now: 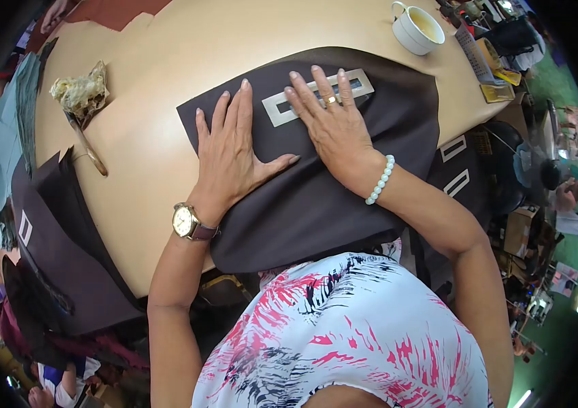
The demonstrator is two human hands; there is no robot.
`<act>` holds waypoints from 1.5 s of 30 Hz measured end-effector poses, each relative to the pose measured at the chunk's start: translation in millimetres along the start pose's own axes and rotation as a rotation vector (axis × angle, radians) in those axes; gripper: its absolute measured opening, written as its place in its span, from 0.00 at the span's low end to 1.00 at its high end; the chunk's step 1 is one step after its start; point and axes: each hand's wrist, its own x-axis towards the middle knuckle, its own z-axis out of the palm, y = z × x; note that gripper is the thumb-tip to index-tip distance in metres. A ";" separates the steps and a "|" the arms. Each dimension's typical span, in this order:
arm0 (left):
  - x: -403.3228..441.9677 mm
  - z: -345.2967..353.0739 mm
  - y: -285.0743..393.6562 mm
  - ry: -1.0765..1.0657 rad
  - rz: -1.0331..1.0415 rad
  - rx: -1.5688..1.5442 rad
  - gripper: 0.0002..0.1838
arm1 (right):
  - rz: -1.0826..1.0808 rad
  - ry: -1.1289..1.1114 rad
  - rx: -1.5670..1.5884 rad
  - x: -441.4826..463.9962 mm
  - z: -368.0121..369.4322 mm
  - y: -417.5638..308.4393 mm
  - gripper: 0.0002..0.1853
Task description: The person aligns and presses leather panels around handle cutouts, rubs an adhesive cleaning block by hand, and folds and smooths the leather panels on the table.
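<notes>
A dark fabric piece (pixel 316 177) lies on the table, its near part hanging over the front edge. On its far part sits a pale rectangular frame (pixel 277 111) with a long slot in the middle. My left hand (pixel 227 146) rests flat on the fabric, left of the frame, fingers stretched and thumb out to the right. Spread across the frame are the fingers of my right hand (pixel 333 126), which cover part of its slot and near edge. Neither hand grips anything.
A white cup (pixel 417 30) with yellowish contents stands at the back right. To the left lies a stick (pixel 87 144) beneath a crusty yellowish clump (pixel 81 92). Dark fabric pieces (pixel 74 238) hang over the left edge; more with pale frames (pixel 455 149) hang at right.
</notes>
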 end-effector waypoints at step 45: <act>-71.6 -66.8 35.9 0.623 -0.773 -1.278 0.33 | 0.882 0.605 2.035 -93.2 46.4 120.7 0.36</act>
